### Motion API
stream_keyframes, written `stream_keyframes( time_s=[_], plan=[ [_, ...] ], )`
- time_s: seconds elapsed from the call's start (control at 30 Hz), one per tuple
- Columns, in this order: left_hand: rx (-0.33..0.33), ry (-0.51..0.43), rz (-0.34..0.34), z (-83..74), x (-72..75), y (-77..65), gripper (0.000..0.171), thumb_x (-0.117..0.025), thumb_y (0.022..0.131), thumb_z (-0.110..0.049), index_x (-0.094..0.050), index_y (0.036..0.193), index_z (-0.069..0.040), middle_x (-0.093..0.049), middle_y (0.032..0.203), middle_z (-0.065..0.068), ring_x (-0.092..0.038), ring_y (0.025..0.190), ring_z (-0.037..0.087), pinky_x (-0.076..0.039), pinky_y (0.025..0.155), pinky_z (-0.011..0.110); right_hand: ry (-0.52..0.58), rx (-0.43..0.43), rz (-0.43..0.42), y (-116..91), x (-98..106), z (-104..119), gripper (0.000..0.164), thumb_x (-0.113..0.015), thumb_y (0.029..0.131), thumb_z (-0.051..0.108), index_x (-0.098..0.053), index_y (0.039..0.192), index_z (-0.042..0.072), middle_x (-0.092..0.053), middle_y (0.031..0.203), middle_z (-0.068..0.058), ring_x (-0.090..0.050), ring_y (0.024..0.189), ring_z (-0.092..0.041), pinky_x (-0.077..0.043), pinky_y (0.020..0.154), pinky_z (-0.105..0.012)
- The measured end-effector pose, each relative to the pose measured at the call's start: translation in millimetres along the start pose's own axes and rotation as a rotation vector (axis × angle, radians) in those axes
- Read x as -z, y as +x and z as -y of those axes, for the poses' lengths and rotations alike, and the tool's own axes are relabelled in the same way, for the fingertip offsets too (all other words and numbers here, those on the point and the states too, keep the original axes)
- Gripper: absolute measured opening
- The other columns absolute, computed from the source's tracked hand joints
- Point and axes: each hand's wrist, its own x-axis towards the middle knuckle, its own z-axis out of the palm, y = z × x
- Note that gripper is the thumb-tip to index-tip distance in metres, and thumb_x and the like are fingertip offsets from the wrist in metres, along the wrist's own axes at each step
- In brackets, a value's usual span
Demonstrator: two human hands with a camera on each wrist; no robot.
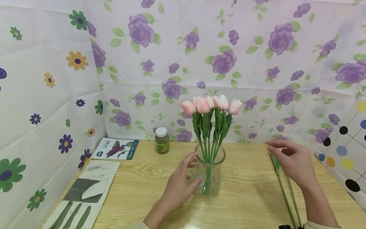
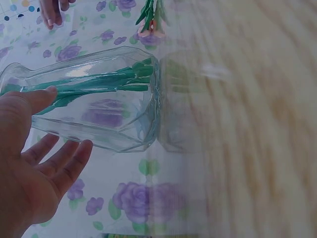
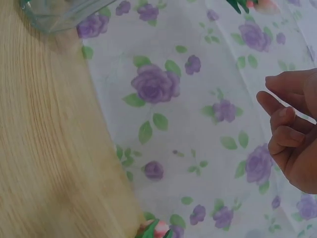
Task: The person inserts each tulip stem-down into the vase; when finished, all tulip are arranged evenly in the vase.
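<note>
A clear glass vase (image 1: 218,178) stands on the table with several pink-and-white tulips (image 1: 203,105) upright in it. My left hand (image 1: 178,181) is spread round the vase's left side, thumb toward the front and fingers behind. The left wrist view shows its thumb overlapping the glass and its fingertips right at the edge. At the right, two loose tulip stems (image 1: 281,184) lie on the table, their blossoms mostly hidden by my right hand (image 1: 295,160). In the right wrist view, nothing sits between that hand's loosely bent fingers, and a tulip blossom (image 3: 157,229) shows below.
A white-lidded jar (image 1: 162,141) stands at the back left. Left of it lie a card with a flower picture (image 1: 114,149) and a pale sheet (image 1: 85,190) with a grey patch and green leaf shapes. Flower-printed cloth (image 1: 177,57) hangs behind the wooden table (image 1: 137,184).
</note>
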Motion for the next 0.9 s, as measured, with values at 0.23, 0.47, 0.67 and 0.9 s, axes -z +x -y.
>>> stream_keyframes(
  time_s=[0.23,0.47,0.67,0.9],
  plan=[
    [-0.001,-0.006,-0.004,0.2,-0.1,0.2,0.091,-0.083,0.092,-0.014,-0.028,0.164,-0.027,-0.060,0.145,0.007,-0.067,0.127,0.027,-0.065,0.085,0.037,-0.044,-0.087,0.044,2.1,10.0,-22.0,0.034,-0.073,0.102,0.038,-0.077,0.124,0.013,-0.066,0.106,0.033,-0.065,0.084,0.000,-0.052,0.063,-0.019],
    [0.006,0.001,-0.003,0.9,0.0,-0.2,0.091,-0.083,0.092,-0.014,-0.028,0.164,-0.027,-0.060,0.145,0.006,-0.067,0.127,0.026,-0.065,0.085,0.034,-0.032,-0.120,0.078,0.8,14.8,-40.1,0.038,-0.073,0.101,0.038,-0.076,0.125,0.010,-0.067,0.110,0.035,-0.061,0.099,0.010,-0.053,0.072,-0.013],
    [0.009,-0.005,-0.003,1.6,0.5,-0.4,0.091,-0.083,0.093,-0.014,-0.028,0.164,-0.027,-0.060,0.145,0.006,-0.066,0.127,0.026,-0.065,0.085,0.034,-0.069,-0.171,0.120,0.0,16.7,-55.5,0.044,-0.073,0.101,0.042,-0.075,0.125,0.005,-0.060,0.109,0.039,-0.057,0.097,0.015,-0.054,0.072,-0.013],
    [0.009,-0.007,0.004,1.7,-0.5,-0.3,0.091,-0.082,0.093,-0.014,-0.027,0.164,-0.028,-0.060,0.146,0.006,-0.066,0.128,0.027,-0.065,0.085,0.038,-0.070,-0.286,0.205,-1.8,21.8,-76.8,0.053,-0.070,0.101,0.049,-0.072,0.131,0.006,-0.066,0.103,0.033,-0.058,0.093,0.012,-0.057,0.070,-0.022]
  ],
)
